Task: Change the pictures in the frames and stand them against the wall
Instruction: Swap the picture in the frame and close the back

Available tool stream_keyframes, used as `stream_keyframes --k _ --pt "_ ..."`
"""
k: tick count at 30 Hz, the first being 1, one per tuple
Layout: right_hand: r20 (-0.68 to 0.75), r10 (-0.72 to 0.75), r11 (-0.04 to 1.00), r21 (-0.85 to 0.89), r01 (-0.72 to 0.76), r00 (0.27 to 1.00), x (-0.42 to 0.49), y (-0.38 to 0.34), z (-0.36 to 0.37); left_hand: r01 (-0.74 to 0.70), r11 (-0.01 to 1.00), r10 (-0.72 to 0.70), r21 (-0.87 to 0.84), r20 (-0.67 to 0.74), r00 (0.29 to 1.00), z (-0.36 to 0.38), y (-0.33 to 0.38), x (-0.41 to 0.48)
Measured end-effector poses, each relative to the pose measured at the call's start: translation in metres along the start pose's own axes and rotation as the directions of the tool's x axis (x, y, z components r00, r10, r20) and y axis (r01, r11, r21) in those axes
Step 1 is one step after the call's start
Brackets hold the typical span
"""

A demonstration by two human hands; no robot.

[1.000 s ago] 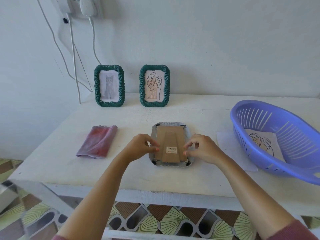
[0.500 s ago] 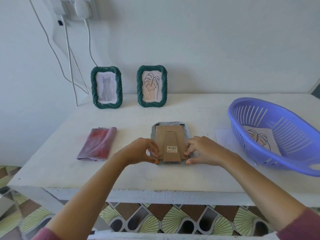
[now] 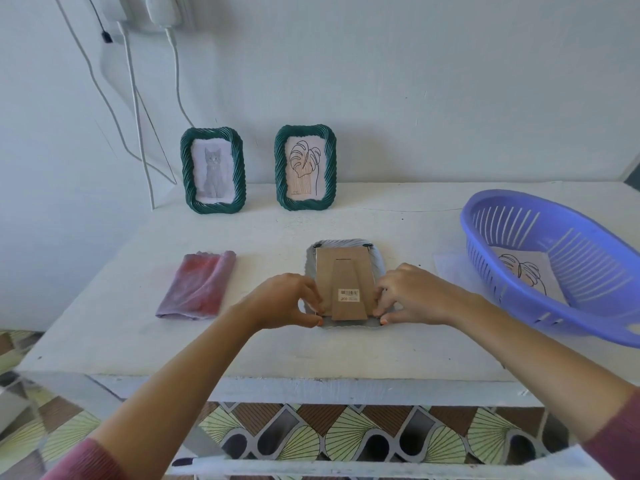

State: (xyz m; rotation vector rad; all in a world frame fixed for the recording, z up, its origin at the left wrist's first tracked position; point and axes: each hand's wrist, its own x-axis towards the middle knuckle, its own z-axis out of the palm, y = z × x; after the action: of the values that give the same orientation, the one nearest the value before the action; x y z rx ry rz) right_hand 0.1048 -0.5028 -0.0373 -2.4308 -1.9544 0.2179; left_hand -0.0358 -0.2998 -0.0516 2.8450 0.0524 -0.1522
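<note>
Dusty-rose long sleeves [image 3: 86, 459], two bare forearms [image 3: 194, 368], orange-painted fingernails [image 3: 383, 321]

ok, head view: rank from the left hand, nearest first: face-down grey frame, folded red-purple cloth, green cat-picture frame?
1. face-down grey frame: centre, pinched by the left hand.
2. folded red-purple cloth: to the hand's left.
3. green cat-picture frame: back left, at the wall.
</note>
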Motion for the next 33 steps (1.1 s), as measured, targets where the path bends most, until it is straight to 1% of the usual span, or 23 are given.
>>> stream_keyframes --k 11,19,22,25,28,30,33 --pt "0.076 -0.061 0.993 -0.096 0.068 0.995 0.001 -0.004 -0.003 0.013 0.999 -0.012 -0.044 0.011 1.0 -0.001 0.002 0.001" --pt "0.11 -0.026 0.995 -0.092 0.036 0.994 0.002 -0.005 0.002 0.011 0.999 -0.011 -0.045 -0.003 1.0 -0.001 0.003 0.0" --pt "0.079 -0.023 0.996 -0.085 0.03 0.997 -0.002 -0.004 0.007 0.015 0.999 -0.015 -0.046 0.003 1.0 -0.001 0.003 0.0" --pt "0.017 -0.027 0.994 -0.101 0.028 1.0 -0.005 -0.003 0.011 0.014 0.999 -0.013 -0.043 0.005 1.0 -0.001 0.003 0.001" --pt "-0.074 -0.103 0.982 -0.165 0.09 0.992 -0.005 -0.001 0.013 0.011 0.999 -0.011 -0.04 0.012 1.0 -0.002 0.003 0.002" --pt "-0.107 -0.149 0.97 -0.21 0.124 0.983 -0.003 0.001 0.015 0.013 0.999 -0.012 -0.041 0.011 1.0 -0.002 0.003 0.002" --pt "-0.087 -0.196 0.955 -0.244 0.17 0.977 0.002 0.006 0.017 0.01 0.999 -0.01 -0.05 0.008 1.0 -0.002 0.003 0.002"
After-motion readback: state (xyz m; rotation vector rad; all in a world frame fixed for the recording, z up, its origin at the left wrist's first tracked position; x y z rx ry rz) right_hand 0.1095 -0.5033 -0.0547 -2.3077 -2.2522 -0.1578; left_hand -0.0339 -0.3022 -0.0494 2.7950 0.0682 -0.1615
